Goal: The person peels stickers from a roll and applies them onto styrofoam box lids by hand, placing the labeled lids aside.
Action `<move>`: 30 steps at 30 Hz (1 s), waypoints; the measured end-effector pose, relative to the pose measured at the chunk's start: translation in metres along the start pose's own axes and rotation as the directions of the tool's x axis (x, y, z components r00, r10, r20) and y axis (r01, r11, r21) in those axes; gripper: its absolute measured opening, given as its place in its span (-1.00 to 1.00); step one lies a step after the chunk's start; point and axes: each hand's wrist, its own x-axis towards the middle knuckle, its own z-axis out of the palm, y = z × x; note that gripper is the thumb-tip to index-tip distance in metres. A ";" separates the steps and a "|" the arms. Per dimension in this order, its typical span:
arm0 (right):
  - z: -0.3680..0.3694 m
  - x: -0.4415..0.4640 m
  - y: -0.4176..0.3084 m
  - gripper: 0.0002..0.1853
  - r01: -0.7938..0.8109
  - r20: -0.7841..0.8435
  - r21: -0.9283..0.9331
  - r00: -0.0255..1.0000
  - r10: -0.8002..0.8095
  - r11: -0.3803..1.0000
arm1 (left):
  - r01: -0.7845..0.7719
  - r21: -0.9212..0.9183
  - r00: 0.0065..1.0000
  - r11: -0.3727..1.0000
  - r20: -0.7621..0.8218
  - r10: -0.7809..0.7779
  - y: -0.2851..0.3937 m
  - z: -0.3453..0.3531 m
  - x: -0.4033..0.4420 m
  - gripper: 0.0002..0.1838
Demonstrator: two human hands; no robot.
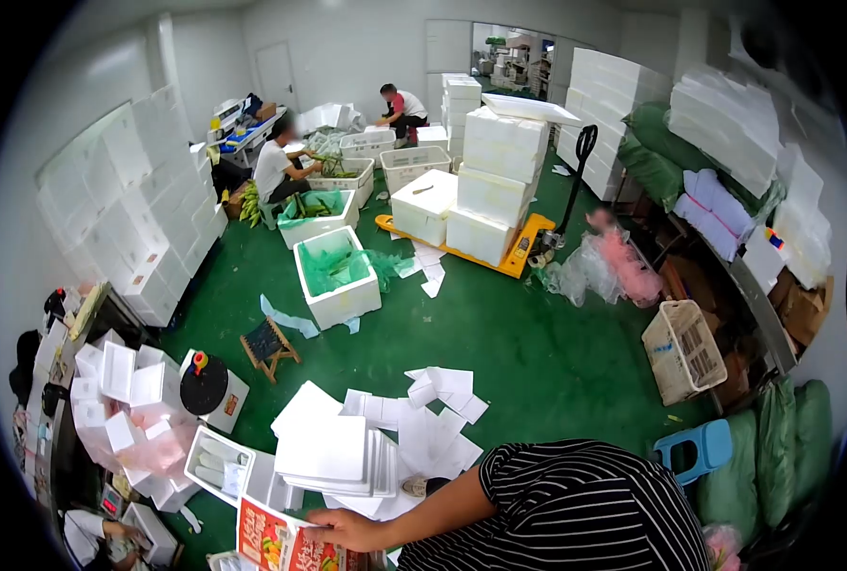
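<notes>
One hand, at the end of the bare forearm coming from the striped shirt, is at the bottom centre (347,529). Its fingers are closed on the edge of a stack of red printed sheets (276,541) with food pictures. Which of my hands this is cannot be told for certain; it looks like my right hand. My other hand does not show. Just behind the sheets stands a stack of white foam lids (324,447). An open white foam box (222,464) with wrapped white items lies to the left of the lids.
Loose white sheets (433,433) lie on the green floor ahead. Beyond are a folding stool (269,347), an open foam box (343,303) and a yellow pallet jack (528,247) with boxes. Two seated people work at the back; another person's hands (124,538) show at the lower left.
</notes>
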 end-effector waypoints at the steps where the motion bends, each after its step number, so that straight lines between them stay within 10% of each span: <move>1: 0.004 0.011 0.045 -0.59 0.113 -0.124 -0.090 0.985 -0.124 0.990 | 0.089 -0.011 0.996 0.996 0.031 -0.089 -0.005 -0.005 0.002 -0.31; 3: 0.008 0.007 0.032 -0.55 0.059 -0.179 0.116 0.983 -0.037 0.992 | 0.336 -0.419 0.940 0.844 0.090 -0.329 -0.010 0.006 -0.003 -0.25; 7: -0.023 0.013 0.021 -0.65 -0.074 0.144 0.199 0.989 0.046 0.977 | 0.280 -0.393 0.960 0.876 0.125 -0.251 -0.053 -0.009 0.002 -0.42; 10: -0.016 0.019 0.005 -0.62 -0.116 0.006 0.308 0.993 0.120 0.944 | 0.200 -0.359 0.956 0.912 0.277 -0.101 -0.041 -0.004 -0.001 -0.58; 13: -0.017 0.027 -0.013 -0.54 0.177 -0.164 -0.263 0.961 -0.225 0.949 | 0.265 -0.361 0.945 0.894 0.281 -0.167 -0.015 0.007 0.001 -0.65; 15: -0.018 0.024 -0.049 -0.49 0.462 0.053 -0.749 0.756 -0.653 0.474 | 0.252 -0.333 0.948 0.909 0.273 -0.163 -0.021 0.004 -0.001 -0.66; 18: -0.001 0.029 -0.079 -0.64 0.709 0.506 -0.546 0.704 -0.499 0.447 | 0.214 -0.275 0.917 0.937 0.388 -0.095 -0.028 -0.004 -0.006 -0.60; 30: 0.004 0.040 -0.049 -0.82 0.749 0.598 -0.483 0.661 -0.455 0.454 | 0.071 -0.075 0.909 0.995 0.416 -0.034 -0.030 -0.007 -0.002 -0.73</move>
